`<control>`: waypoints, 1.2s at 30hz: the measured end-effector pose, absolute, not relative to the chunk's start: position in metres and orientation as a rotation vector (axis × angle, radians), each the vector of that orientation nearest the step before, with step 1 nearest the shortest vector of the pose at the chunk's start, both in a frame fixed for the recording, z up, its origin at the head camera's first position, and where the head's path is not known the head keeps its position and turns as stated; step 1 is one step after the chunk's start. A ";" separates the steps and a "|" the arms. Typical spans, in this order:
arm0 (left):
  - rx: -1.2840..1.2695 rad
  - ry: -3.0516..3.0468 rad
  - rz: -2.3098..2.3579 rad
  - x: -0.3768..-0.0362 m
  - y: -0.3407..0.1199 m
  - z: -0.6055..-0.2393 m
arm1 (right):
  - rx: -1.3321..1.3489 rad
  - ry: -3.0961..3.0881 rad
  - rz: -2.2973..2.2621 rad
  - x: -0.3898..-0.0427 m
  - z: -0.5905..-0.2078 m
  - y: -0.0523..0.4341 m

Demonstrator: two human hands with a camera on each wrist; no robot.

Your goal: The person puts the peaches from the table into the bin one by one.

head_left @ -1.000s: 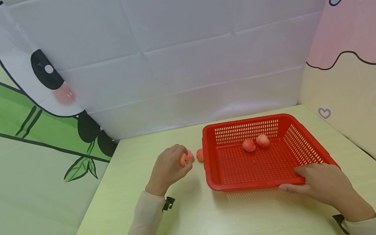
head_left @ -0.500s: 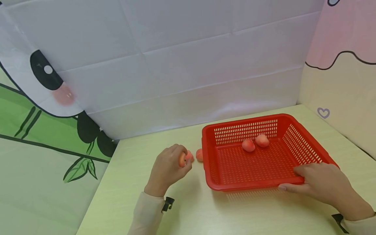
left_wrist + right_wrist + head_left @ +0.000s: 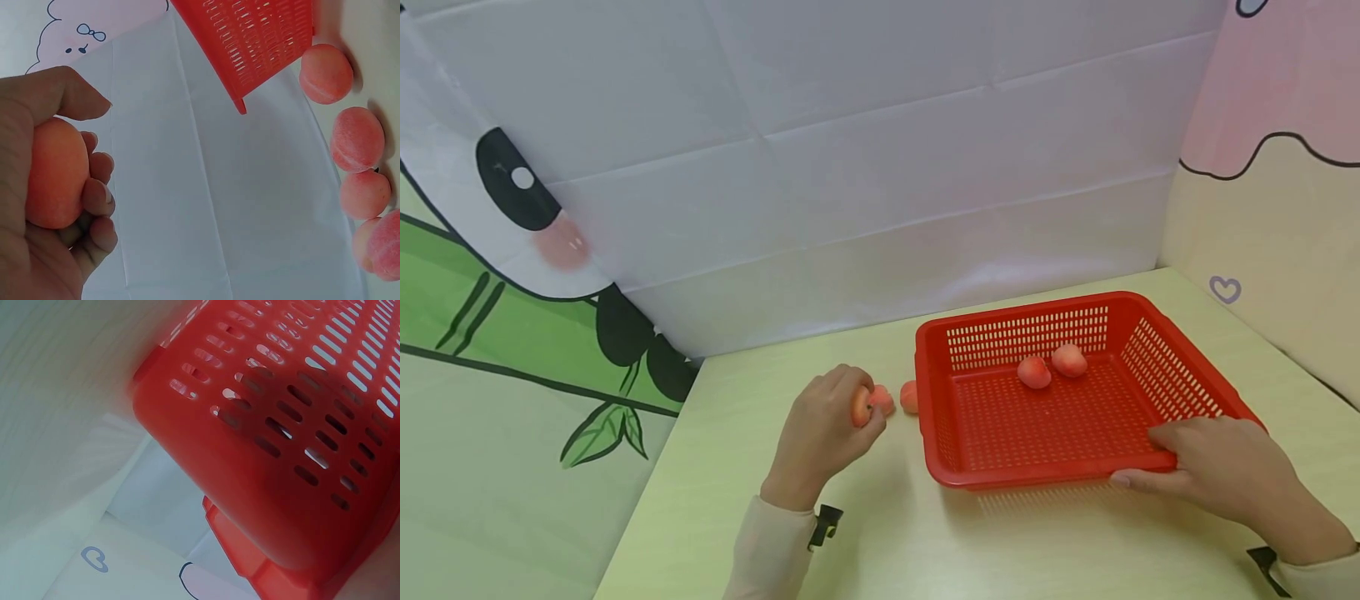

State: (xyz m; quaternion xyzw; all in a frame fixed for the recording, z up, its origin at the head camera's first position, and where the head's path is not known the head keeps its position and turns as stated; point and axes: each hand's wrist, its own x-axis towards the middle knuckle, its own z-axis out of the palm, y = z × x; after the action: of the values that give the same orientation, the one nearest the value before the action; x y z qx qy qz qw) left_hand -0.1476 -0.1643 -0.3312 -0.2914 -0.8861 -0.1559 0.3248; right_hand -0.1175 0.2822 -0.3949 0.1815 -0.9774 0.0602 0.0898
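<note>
My left hand (image 3: 820, 433) holds a peach (image 3: 57, 175), its fingers curled round it, above the table left of the red basket (image 3: 977, 477). Just beyond that hand a pinkish peach (image 3: 882, 401) lies on the table, and another peach (image 3: 910, 397) sits against the basket's left side, partly hidden by it. Inside the basket are a redder peach (image 3: 1034, 372) and a paler peach (image 3: 1070, 361). My right hand (image 3: 1232, 471) grips the basket's front rim near the right corner, thumb outside. In the right wrist view the slotted basket wall (image 3: 250, 450) fills much of the frame.
The left wrist view shows several peaches in a line on the table, among them a peach (image 3: 357, 139) and one nearer the basket (image 3: 326, 74). A white cloth backdrop (image 3: 880, 208) rises behind the pale table (image 3: 715, 467), and a printed panel (image 3: 1285, 250) stands at right.
My left hand has shifted slightly to the left with the peach in it, uncovering more of the peach behind. My right hand and the basket stay in place.
</note>
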 end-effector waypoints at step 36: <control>-0.972 -2.307 -0.355 -0.158 -0.109 -0.268 | 0.514 -2.921 0.165 -0.119 -0.398 0.282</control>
State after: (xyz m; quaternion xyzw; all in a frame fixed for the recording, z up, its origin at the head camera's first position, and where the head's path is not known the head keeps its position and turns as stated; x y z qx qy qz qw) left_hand -0.1583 -0.1087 -0.2678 -0.3664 -0.8699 -0.1339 0.3018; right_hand -0.1185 0.2819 -0.3976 0.1725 -0.9797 0.0552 0.0856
